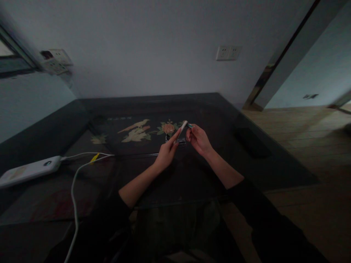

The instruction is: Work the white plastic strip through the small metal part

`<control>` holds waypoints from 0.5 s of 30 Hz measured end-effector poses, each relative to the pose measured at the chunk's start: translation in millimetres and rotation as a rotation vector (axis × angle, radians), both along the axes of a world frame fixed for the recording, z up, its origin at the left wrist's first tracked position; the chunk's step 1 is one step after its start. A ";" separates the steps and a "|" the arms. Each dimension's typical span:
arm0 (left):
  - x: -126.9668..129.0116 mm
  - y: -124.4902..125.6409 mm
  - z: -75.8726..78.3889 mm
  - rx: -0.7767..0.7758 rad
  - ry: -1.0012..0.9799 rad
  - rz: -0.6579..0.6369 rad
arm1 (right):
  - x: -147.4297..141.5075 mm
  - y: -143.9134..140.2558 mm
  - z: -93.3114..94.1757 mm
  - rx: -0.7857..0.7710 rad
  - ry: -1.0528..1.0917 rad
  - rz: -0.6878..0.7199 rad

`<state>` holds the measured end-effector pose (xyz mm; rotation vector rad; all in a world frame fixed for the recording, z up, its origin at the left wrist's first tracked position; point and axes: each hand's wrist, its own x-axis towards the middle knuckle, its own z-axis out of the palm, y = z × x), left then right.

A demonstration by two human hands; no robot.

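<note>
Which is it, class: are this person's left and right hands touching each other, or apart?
Apart. The head view shows it: a gap with dark tabletop visible in it separates the left hand from the right hand.

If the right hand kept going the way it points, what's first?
The right hand, with a small teal piece at its tip, would probably meet the slim, pale, strip-shaped object in the left hand; depth is unclear.
</note>
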<state>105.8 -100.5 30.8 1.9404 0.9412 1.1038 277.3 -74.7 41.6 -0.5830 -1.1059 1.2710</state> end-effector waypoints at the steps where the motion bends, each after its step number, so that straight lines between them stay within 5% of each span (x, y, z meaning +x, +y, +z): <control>1: 0.0 -0.3 0.0 0.002 -0.002 -0.001 | 0.1 -0.1 0.0 -0.002 0.001 0.001; 15: 4.0 -8.6 -0.8 0.000 -0.029 -0.146 | 0.5 2.2 -1.6 -0.033 0.083 0.001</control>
